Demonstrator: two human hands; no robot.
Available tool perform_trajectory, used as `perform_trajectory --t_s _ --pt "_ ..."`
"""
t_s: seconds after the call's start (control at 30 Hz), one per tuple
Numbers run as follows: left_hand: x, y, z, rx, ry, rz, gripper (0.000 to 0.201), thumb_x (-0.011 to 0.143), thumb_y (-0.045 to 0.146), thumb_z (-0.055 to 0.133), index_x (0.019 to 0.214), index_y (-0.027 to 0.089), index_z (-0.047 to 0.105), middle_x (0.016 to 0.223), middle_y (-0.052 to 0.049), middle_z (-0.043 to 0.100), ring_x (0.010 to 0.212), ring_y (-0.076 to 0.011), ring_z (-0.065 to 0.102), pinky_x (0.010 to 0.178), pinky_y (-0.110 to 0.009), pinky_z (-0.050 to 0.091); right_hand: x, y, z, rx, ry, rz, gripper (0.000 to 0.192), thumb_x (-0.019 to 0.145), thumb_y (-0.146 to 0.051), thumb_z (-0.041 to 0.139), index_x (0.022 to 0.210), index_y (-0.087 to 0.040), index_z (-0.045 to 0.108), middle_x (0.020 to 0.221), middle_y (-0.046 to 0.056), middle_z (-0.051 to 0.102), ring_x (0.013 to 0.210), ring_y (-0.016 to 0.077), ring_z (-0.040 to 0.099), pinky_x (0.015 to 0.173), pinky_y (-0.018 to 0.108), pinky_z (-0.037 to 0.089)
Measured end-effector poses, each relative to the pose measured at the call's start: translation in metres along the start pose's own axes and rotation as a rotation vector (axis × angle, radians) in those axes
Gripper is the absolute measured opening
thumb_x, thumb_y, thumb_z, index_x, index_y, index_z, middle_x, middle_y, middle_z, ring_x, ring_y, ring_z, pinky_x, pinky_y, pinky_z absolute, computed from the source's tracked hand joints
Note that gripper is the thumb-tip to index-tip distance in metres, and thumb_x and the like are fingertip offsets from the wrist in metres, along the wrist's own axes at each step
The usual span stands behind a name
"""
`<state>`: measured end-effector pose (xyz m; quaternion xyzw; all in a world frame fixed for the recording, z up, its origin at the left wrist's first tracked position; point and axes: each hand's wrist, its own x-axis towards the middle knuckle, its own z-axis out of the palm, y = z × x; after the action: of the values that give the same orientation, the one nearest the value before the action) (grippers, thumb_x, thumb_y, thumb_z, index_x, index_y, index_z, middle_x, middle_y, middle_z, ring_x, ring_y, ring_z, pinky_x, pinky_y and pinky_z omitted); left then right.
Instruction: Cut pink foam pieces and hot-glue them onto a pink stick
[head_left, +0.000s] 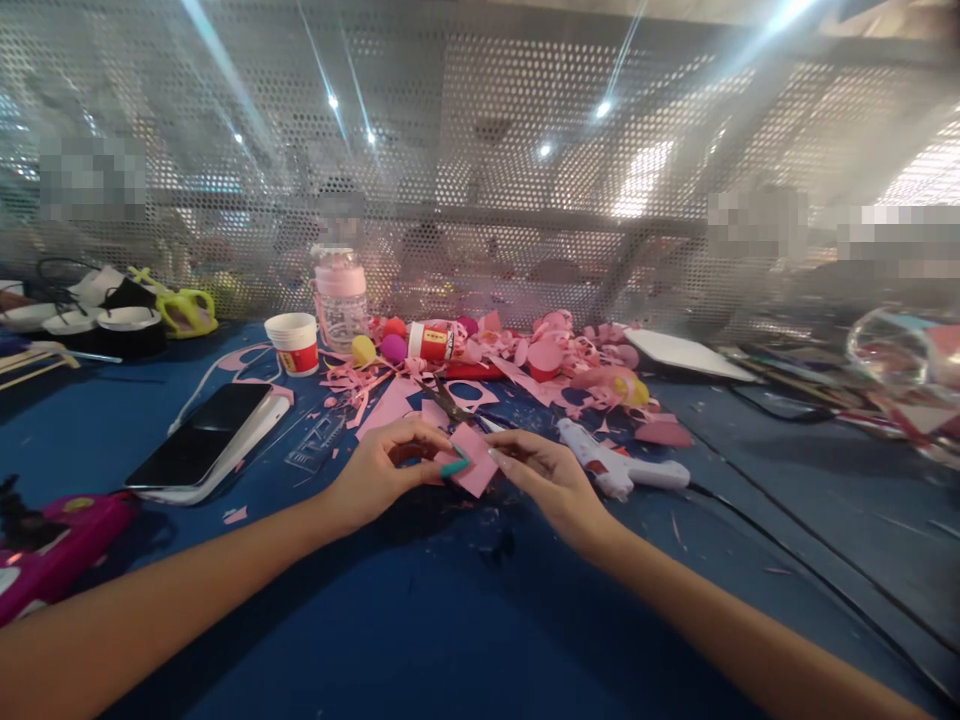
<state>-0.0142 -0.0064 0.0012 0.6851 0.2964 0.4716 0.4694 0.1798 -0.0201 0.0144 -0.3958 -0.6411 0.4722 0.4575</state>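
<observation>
My forearms come in low over the blue counter, left from the lower left corner and right from the lower right, converging at the middle of the view. My left hand is turned inward, wrist nearly in line with the forearm, fingers curled with a rounded gap between thumb and index; they are pinched narrow on a pink paper piece. At the left thumb tip sits a teal patch; nail or separate item, I cannot tell. My right hand mirrors this, back of the hand up, thumb and index drawn close together at the right edge of the same piece. The pink paper piece is held between both hands, just above the counter, tilted with one corner toward me. At far left, a magenta tool lies near my left forearm. Just beyond my right hand: a white glue gun on its side, black cable trailing right. Left of my left hand: a dark-screened phone resting on a white object. Directly ahead of the fingers, scissors lie among pink paper scraps. Farther: an upright paper cup, a second cup tipped over, and a clear bottle with a pink collar. Farthest, a perforated panel spans the view.
</observation>
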Motion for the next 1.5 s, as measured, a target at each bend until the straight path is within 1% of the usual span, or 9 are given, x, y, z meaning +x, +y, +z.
perform_trajectory --t_s 0.2,0.33,0.47,0.63,0.9,1.07,1.23,1.37,1.5 --pt "-0.002 0.000 0.000 -0.051 -0.105 -0.155 0.021 0.066 0.024 0.067 0.086 0.019 0.064 0.084 -0.003 0.066 0.076 -0.0161 0.061 0.071 -0.029 0.049 -0.003 -0.001 0.001 -0.094 -0.068 -0.061 0.028 0.074 -0.038 0.055 0.096 -0.022 0.060 0.099 0.006 0.061 0.091 0.0198 0.056 0.081 0.034 0.044" --pt "-0.002 0.001 0.000 -0.060 -0.055 -0.181 0.019 0.064 0.023 0.069 0.082 0.018 0.066 0.081 -0.003 0.069 0.077 -0.0173 0.064 0.074 -0.030 0.050 -0.005 0.000 0.002 -0.146 -0.085 -0.111 0.033 0.078 -0.036 0.051 0.107 -0.022 0.052 0.107 0.007 0.056 0.096 0.0191 0.053 0.083 0.033 0.042" --pt "-0.002 0.003 0.001 -0.042 0.033 -0.126 0.014 0.062 0.020 0.069 0.076 0.018 0.067 0.078 -0.001 0.069 0.074 -0.0167 0.064 0.073 -0.031 0.051 -0.004 0.007 0.005 -0.241 0.013 -0.093 0.026 0.075 -0.041 0.054 0.090 -0.020 0.051 0.082 0.003 0.055 0.071 0.0141 0.052 0.062 0.026 0.044" --pt "-0.003 0.001 0.001 -0.018 0.010 -0.099 0.017 0.064 0.019 0.069 0.080 0.019 0.067 0.076 -0.001 0.068 0.071 -0.0143 0.063 0.068 -0.026 0.051 -0.004 0.009 0.006 -0.363 -0.039 -0.068 0.031 0.079 -0.044 0.047 0.062 -0.019 0.043 0.058 -0.003 0.040 0.054 0.0099 0.040 0.049 0.022 0.033" --pt "-0.003 -0.001 0.000 -0.018 -0.057 -0.087 0.023 0.060 0.018 0.072 0.082 0.018 0.066 0.079 -0.001 0.067 0.070 -0.0126 0.061 0.065 -0.023 0.050 -0.004 0.008 0.008 -0.361 -0.057 -0.059 0.036 0.080 -0.046 0.044 0.059 -0.018 0.038 0.054 -0.005 0.034 0.052 0.0088 0.035 0.047 0.021 0.029" --pt "-0.003 0.002 0.001 -0.042 -0.022 -0.107 0.016 0.062 0.017 0.070 0.078 0.016 0.064 0.079 -0.002 0.069 0.075 -0.0148 0.064 0.071 -0.025 0.051 -0.004 0.004 0.005 -0.457 -0.038 -0.103 0.031 0.084 -0.042 0.039 0.064 -0.018 0.042 0.057 -0.003 0.041 0.054 0.0102 0.041 0.051 0.022 0.034" --pt "0.000 0.002 0.003 -0.071 0.138 -0.077 0.018 0.061 0.018 0.070 0.077 0.014 0.062 0.078 -0.003 0.068 0.073 -0.0147 0.065 0.070 -0.025 0.052 0.006 0.008 -0.011 -0.854 0.191 -0.285 0.020 0.078 -0.035 0.048 0.090 -0.018 0.048 0.092 0.007 0.053 0.088 0.0208 0.047 0.079 0.035 0.038" --pt "0.002 0.000 0.002 -0.042 0.246 -0.035 0.021 0.060 0.020 0.072 0.076 0.015 0.058 0.074 -0.001 0.067 0.071 -0.0134 0.064 0.068 -0.022 0.052 0.013 0.011 -0.012 -1.085 0.096 -0.279 0.037 0.068 -0.030 0.056 0.100 -0.015 0.045 0.101 0.010 0.050 0.095 0.0241 0.044 0.083 0.037 0.038" --pt "0.003 -0.002 0.000 -0.030 0.297 -0.062 0.024 0.059 0.022 0.072 0.076 0.015 0.055 0.069 0.000 0.064 0.064 -0.0125 0.063 0.058 -0.020 0.051 0.021 0.005 -0.001 -1.332 0.119 -0.207 0.045 0.062 -0.040 0.056 0.096 -0.012 0.047 0.097 0.013 0.051 0.093 0.0279 0.044 0.082 0.041 0.037"
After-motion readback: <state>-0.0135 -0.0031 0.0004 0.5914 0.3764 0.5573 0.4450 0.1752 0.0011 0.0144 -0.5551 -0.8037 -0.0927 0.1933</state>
